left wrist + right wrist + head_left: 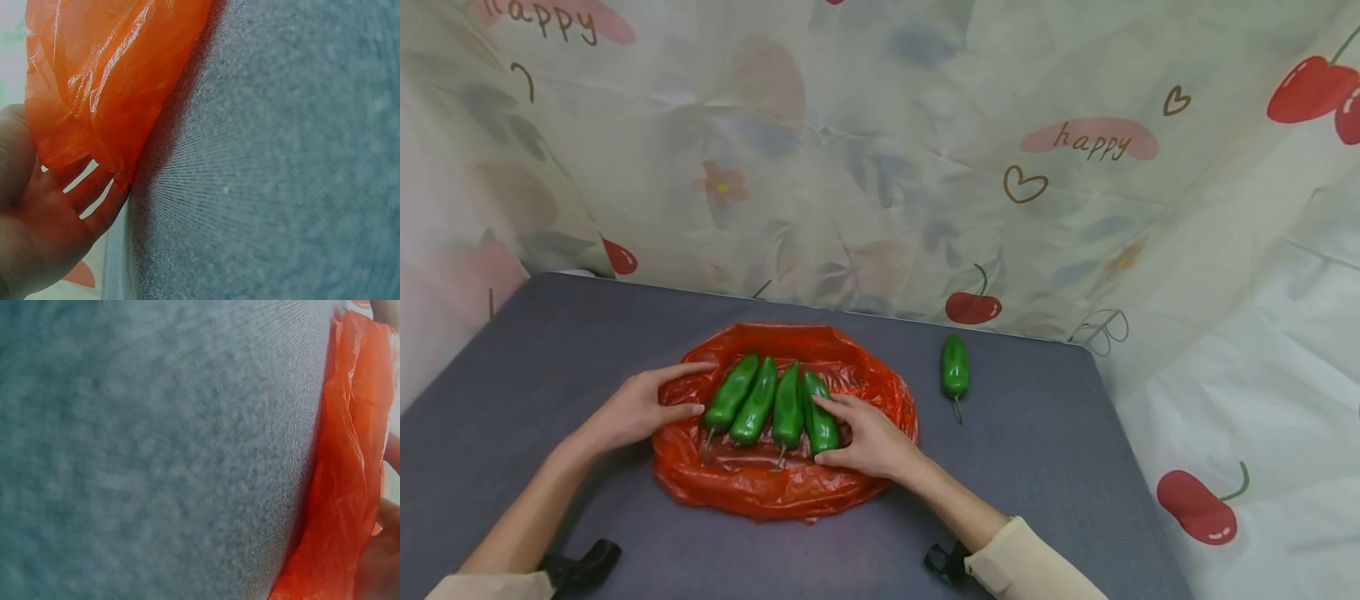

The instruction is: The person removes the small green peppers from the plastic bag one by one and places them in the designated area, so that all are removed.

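Several glossy green peppers (pixel 758 402) lie side by side, stems toward me, on a spread red plastic bag (pixel 775 496) with a rolled rim. My right hand (pixel 876 439) holds the rightmost pepper (pixel 822 427) between thumb and fingers, and it still lies in the bag. At the bag's left side is my left hand (pixel 634 404), fingers and thumb stretched out, the thumb tip close to the leftmost pepper (pixel 730 396). In the left wrist view, the left fingers reach behind the bag's edge (pixel 119 87). The right wrist view shows only parts of the right hand beyond the bag.
One more green pepper (pixel 955 367) lies alone on the grey table (pixel 1030 467), right of the bag, its stem toward me. A printed curtain (pixel 880 167) hangs behind the table and along its sides. Black wrist straps (pixel 583 567) show at both sleeves.
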Available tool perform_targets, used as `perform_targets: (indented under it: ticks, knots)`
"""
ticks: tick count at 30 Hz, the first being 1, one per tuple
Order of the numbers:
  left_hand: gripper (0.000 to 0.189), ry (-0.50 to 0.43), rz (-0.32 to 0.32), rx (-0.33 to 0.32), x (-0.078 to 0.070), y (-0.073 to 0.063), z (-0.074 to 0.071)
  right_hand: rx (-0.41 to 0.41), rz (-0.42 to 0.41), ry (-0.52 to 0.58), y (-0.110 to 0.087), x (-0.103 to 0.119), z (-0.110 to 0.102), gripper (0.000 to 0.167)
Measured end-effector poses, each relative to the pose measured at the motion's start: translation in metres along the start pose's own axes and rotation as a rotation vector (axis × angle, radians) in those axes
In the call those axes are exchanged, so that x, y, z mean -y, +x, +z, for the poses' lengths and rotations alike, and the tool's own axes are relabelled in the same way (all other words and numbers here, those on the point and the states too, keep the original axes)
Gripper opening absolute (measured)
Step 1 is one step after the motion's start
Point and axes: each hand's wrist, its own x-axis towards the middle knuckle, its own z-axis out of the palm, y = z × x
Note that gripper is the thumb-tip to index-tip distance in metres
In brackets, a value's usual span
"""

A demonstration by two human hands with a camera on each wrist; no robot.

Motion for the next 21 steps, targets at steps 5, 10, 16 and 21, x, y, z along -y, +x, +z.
perform_targets:
  ticks: [5, 10, 16, 21]
  knots:
    - [0.061, 0.025, -0.001, -0.014, -0.0001, -0.0008, 0.0006, 0.000, 0.000, 0.037, -0.0006, -0.0017, -0.0005, 0.078]
    - [0.061, 0.038, -0.005, -0.020, 0.0013, -0.0009, 0.0012, -0.008, -0.014, 0.060, -0.0002, -0.0024, -0.0011, 0.078]
    - [0.061, 0.025, -0.006, -0.015, 0.0030, 0.0004, 0.0024, -0.029, -0.011, 0.105, -0.0007, -0.0034, -0.0037, 0.077]
    - [0.061, -0.001, -0.012, -0.006, 0.0026, 0.0004, 0.0019, -0.052, -0.003, 0.200, -0.0020, -0.0024, -0.0093, 0.079]
